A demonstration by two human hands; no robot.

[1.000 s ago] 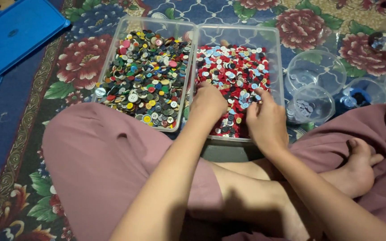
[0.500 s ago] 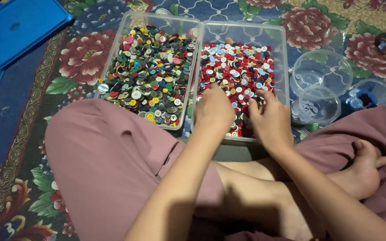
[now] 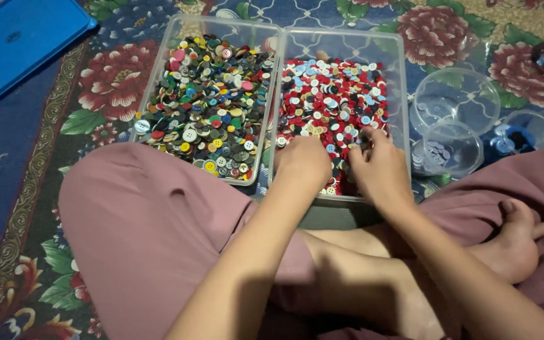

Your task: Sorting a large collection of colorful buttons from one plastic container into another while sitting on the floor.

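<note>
Two clear plastic trays sit side by side on the carpet in front of my crossed legs. The left tray (image 3: 158,69) is heaped with buttons of many colours (image 3: 212,101). The right tray (image 3: 398,82) holds mostly red, white and blue buttons (image 3: 332,101). Both my hands rest inside the right tray at its near end. My left hand (image 3: 303,165) lies knuckles up on the buttons, fingers curled under. My right hand (image 3: 380,167) is beside it, fingertips pinched down into the buttons near the tray's right wall. Whether either hand holds a button is hidden.
Two clear round plastic cups (image 3: 453,99) (image 3: 448,150) stand right of the trays, the nearer one with a few pale buttons inside. More clear containers (image 3: 530,132) lie further right. A blue lid (image 3: 20,44) lies at the top left on the floral carpet (image 3: 114,82).
Both hands stay in the right tray and shift slightly among the buttons; the right hand's fingers have moved toward the tray's right side. The camera view has dipped a little.
</note>
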